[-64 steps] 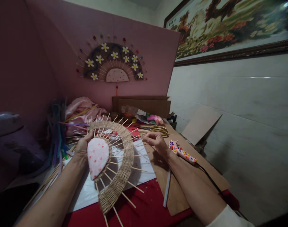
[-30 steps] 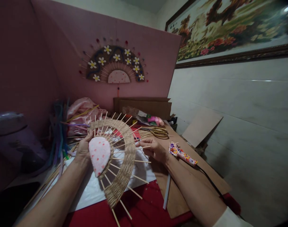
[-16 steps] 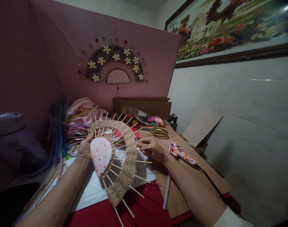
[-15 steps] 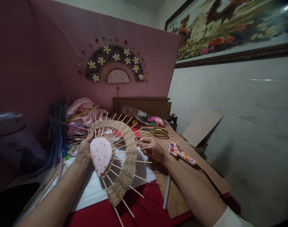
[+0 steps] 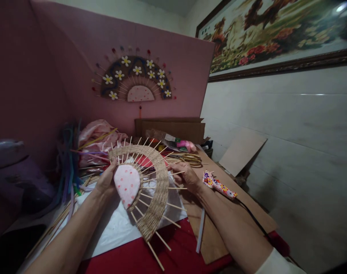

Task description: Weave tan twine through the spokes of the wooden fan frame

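Note:
A half-round woven fan [image 5: 162, 184] is held tilted above the table, its twisted-cord band threaded over thin wooden sticks that jut past the rim. At its inner side sits a white padded centre [image 5: 127, 184] with pink-red dots. My left hand [image 5: 107, 179] grips the fan by its left edge, beside the padded centre; some fingers are hidden behind it. On the opposite side, my right hand [image 5: 187, 177] is closed at the outer rim, its fingertips on a stick end there. Below the fan lies a white sheet [image 5: 105, 232].
A flowered glue gun [image 5: 219, 185] with a black cord rests on a brown board [image 5: 213, 243], near a glue stick [image 5: 200, 232]. Gold-handled scissors [image 5: 193, 160] lie behind. A finished flowered fan [image 5: 113, 76] hangs on the pink panel. Pipe cleaners [image 5: 69, 160] stand at left.
The woven fan has shifted slightly right and turned a little, its lower end swinging right. Both hands keep hold of it. The view has shifted slightly.

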Available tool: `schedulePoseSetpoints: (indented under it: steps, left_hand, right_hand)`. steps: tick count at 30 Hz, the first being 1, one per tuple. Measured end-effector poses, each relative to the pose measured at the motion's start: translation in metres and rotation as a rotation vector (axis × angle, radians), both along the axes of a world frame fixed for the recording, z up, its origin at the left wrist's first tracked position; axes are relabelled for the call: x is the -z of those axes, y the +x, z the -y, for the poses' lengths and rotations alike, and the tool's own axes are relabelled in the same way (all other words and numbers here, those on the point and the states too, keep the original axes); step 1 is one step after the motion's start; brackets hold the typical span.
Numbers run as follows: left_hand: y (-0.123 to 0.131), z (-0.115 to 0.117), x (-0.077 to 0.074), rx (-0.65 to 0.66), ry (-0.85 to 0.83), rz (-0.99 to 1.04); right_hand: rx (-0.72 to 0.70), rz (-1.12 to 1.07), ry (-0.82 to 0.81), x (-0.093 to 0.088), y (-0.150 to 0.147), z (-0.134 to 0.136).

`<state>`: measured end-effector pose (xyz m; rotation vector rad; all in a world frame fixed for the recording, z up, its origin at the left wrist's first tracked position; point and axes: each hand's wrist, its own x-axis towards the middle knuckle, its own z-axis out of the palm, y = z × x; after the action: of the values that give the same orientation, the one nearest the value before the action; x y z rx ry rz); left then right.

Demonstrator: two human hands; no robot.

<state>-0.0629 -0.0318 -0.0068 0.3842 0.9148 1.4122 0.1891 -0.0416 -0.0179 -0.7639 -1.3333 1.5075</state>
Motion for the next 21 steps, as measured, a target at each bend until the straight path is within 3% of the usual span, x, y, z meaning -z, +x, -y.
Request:
schedulePoseSetpoints:
  steps: [4, 12, 18, 21]
  left_hand:
    - [0.000, -0.001, -0.004, 0.131, 0.081, -0.162]
    - [0.026, 0.013, -0.021, 0.033, 0.173, 0.069]
    - [0.041, 0.020, -0.015, 0.180, 0.100, -0.001]
    - [0.038, 0.012, -0.016, 0.157, 0.114, 0.003]
  right_hand:
    - [0.097, -0.039, 0.010, -0.006, 0.009, -0.005]
    - [0.233, -0.125, 0.080, -0.014, 0.012, -0.007]
    - [0.286, -0.065, 0.274, -0.011, 0.007, -0.003]
    - [0.272, -0.071, 0.286, -0.005, 0.000, -0.002]
